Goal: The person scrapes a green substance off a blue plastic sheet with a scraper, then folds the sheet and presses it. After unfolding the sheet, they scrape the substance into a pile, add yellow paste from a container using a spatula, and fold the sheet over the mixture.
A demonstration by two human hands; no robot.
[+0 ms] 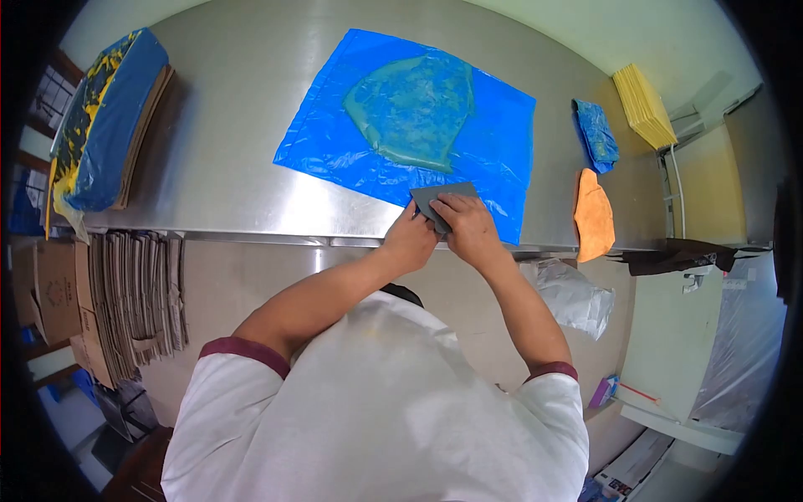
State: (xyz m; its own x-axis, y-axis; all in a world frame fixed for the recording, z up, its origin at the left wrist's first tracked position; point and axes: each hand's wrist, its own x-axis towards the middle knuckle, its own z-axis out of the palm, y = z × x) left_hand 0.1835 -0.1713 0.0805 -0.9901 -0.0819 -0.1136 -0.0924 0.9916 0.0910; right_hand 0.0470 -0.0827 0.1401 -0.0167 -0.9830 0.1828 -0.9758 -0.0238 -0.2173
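Note:
Both hands are on a thin grey flat piece at the table's front edge. My left hand pinches its lower left side, with the thumb side showing and some fingers hidden underneath. My right hand is closed over its right part, fingers bent across the top. Just beyond lies a blue plastic sheet, spread on the metal table; its near edge reaches the hands. On the sheet is an irregular greenish, see-through patch with a wrinkled look.
At the left of the metal table stands a blue-lined box with yellow and dark contents. To the right are a folded blue bundle, an orange cloth-like piece and a yellow stack. Flattened cardboard stands below left.

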